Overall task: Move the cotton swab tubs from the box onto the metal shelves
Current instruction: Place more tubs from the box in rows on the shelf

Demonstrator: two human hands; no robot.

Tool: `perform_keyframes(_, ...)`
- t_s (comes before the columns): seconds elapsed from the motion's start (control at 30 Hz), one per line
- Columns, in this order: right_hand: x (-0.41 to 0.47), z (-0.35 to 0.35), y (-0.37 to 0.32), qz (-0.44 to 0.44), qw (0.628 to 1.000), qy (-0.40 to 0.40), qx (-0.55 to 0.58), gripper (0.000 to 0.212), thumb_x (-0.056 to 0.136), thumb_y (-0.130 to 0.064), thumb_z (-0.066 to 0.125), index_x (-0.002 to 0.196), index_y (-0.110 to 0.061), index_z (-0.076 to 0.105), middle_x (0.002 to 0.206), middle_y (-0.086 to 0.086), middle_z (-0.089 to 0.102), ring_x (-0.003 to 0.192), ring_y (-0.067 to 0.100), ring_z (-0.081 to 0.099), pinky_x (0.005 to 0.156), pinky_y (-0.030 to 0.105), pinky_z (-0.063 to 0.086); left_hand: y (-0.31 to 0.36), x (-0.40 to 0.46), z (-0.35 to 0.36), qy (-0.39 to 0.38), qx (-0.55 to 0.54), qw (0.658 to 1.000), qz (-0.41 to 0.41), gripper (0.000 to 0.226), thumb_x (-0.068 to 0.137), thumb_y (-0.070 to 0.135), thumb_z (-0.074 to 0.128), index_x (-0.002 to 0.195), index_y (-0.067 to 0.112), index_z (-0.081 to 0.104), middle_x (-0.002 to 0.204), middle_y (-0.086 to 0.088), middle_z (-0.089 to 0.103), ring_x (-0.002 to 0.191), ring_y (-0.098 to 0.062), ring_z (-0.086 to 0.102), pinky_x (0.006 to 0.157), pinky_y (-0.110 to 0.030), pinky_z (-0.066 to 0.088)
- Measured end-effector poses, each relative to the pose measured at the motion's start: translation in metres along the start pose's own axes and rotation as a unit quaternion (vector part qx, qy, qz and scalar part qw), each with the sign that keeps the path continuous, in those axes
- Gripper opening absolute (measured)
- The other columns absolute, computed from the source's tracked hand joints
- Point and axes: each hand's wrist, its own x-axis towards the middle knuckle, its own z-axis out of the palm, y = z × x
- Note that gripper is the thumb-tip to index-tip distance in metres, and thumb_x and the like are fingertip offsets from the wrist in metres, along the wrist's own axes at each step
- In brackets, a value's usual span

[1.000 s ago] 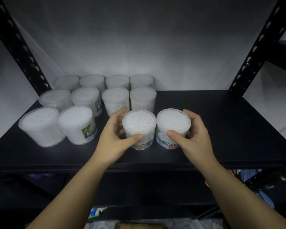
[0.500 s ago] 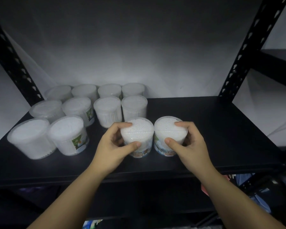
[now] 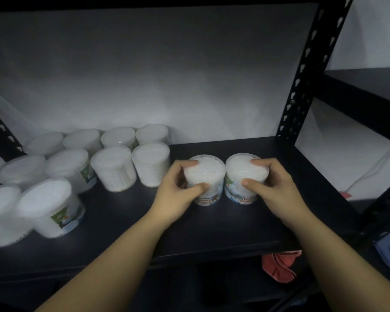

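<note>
Ten round, clear plastic tubs packed with white cotton swabs [image 3: 113,167] are already seen standing on the left part of the black metal shelf [image 3: 212,230], set in three rough rows that run from the front edge back to the pale wall [image 3: 167,75]; the two nearest the front left [image 3: 25,212] are blurred, so their exact footing cannot be told. To the right of that group, a further swab tub with a printed label [image 3: 206,176] is grasped by the left hand [image 3: 178,194], thumb on the near side of the rim and fingers curled over the far side. Touching it on the right, another labelled tub [image 3: 245,174] is gripped in the same way by the right hand [image 3: 272,192]. Both tubs appear to rest on the shelf surface, just beside the second row, though the contact under them is partly hidden by the hands. By this count twelve tubs are judged to be on the shelf, with the last pair not yet let go. The box named in the task is not in view, so the number left to move cannot be told. Much bare shelf is seen further right, up to the perforated black upright [image 3: 302,91].
</note>
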Motion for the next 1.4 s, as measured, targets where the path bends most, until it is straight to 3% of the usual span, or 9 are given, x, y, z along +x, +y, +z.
perform_keyframes(0.13, 0.028, -0.014, 0.005, 0.004, 1.000, 0.000, 0.003, 0.047, 0.074, -0.022, 0.087, 0.114, -0.029, 0.063, 0.121, -0.009, 0.066, 0.108, 0.002, 0.065, 0.085, 0.026, 0.058, -0.007, 0.028, 0.016, 0.012, 0.027, 0.999, 0.016, 0.056, 0.064, 0.031, 0.083, 0.114, 0.023, 0.061, 0.126, 0.002, 0.067, 0.117, -0.010, 0.064, 0.091, -0.028, 0.055)
perform_keyframes(0.33, 0.077, -0.023, 0.019, 0.009, 1.000, 0.014, -0.016, 0.054, 0.062, -0.043, 0.088, 0.110, -0.039, 0.063, 0.123, -0.010, 0.065, 0.114, 0.009, 0.064, 0.099, 0.040, 0.055, -0.019, 0.069, 0.034, 0.054, 0.070, 0.996, 0.022, 0.049, 0.068, 0.024, 0.078, 0.113, 0.030, 0.061, 0.116, 0.009, 0.070, 0.108, -0.006, 0.066, 0.091, -0.029, 0.055)
perform_keyframes(0.57, 0.121, -0.022, 0.023, 0.005, 1.000, 0.013, -0.028, 0.043, 0.077, -0.028, 0.084, 0.112, -0.036, 0.060, 0.121, -0.008, 0.062, 0.111, 0.010, 0.062, 0.096, 0.038, 0.056, -0.023, 0.108, 0.038, 0.061, 0.089, 0.994, 0.010, 0.048, 0.068, 0.034, 0.080, 0.111, 0.040, 0.060, 0.119, 0.009, 0.068, 0.109, -0.008, 0.066, 0.096, -0.040, 0.057)
perform_keyframes(0.73, 0.148, -0.020, 0.029, 0.003, 0.999, 0.012, -0.032, 0.043, 0.080, -0.029, 0.082, 0.114, -0.038, 0.057, 0.125, -0.006, 0.060, 0.111, 0.009, 0.061, 0.084, 0.025, 0.055, -0.024, 0.132, 0.041, 0.055, 0.071, 0.996, -0.005, 0.044, 0.082, 0.015, 0.079, 0.116, 0.033, 0.058, 0.117, 0.005, 0.067, 0.111, -0.014, 0.065, 0.095, -0.039, 0.058)
perform_keyframes(0.87, 0.159, -0.018, 0.034, -0.001, 1.000, 0.006, -0.028, 0.043, 0.081, -0.029, 0.081, 0.114, -0.042, 0.056, 0.126, -0.008, 0.059, 0.112, 0.008, 0.061, 0.083, 0.025, 0.055, -0.026, 0.140, 0.041, 0.054, 0.069, 0.996, -0.008, 0.047, 0.085, 0.015, 0.078, 0.121, 0.036, 0.055, 0.121, 0.004, 0.065, 0.115, -0.017, 0.063, 0.096, -0.037, 0.057)
perform_keyframes(0.93, 0.162, -0.018, 0.038, -0.003, 1.000, 0.010, -0.024, 0.047, 0.080, -0.030, 0.082, 0.115, -0.045, 0.054, 0.126, -0.010, 0.059, 0.113, 0.008, 0.061, 0.086, 0.027, 0.056, -0.028, 0.141, 0.040, 0.057, 0.065, 0.996, -0.006, 0.059, 0.083, 0.017, 0.079, 0.128, 0.042, 0.049, 0.126, 0.006, 0.062, 0.115, -0.012, 0.063, 0.096, -0.036, 0.056)
perform_keyframes(1.03, 0.165, -0.018, 0.041, -0.007, 1.000, 0.019, -0.015, 0.066, 0.072, -0.037, 0.085, 0.120, -0.049, 0.042, 0.128, -0.009, 0.058, 0.114, 0.006, 0.060, 0.089, 0.029, 0.055, -0.029, 0.142, 0.040, 0.077, 0.060, 0.995, -0.006, 0.067, 0.083, 0.014, 0.081, 0.131, 0.035, 0.040, 0.126, 0.005, 0.060, 0.114, -0.010, 0.062, 0.096, -0.038, 0.057)
perform_keyframes(1.17, 0.166, -0.017, 0.045, -0.002, 0.999, 0.029, -0.012, 0.070, 0.071, -0.039, 0.086, 0.125, -0.033, 0.042, 0.126, -0.009, 0.059, 0.116, 0.010, 0.061, 0.091, 0.032, 0.057, -0.032, 0.143, 0.040, 0.088, 0.056, 0.995, -0.006, 0.058, 0.082, 0.015, 0.082, 0.124, 0.033, 0.046, 0.121, 0.009, 0.065, 0.109, -0.005, 0.066, 0.095, -0.040, 0.058)
perform_keyframes(1.4, 0.161, -0.012, 0.044, -0.007, 0.998, 0.052, -0.025, 0.066, 0.081, -0.035, 0.081, 0.135, -0.032, 0.045, 0.124, -0.011, 0.061, 0.109, 0.002, 0.061, 0.083, 0.021, 0.053, -0.035, 0.142, 0.042, 0.107, 0.071, 0.992, 0.003, 0.060, 0.079, 0.027, 0.085, 0.127, 0.038, 0.051, 0.121, 0.009, 0.069, 0.109, -0.005, 0.067, 0.095, -0.034, 0.057)
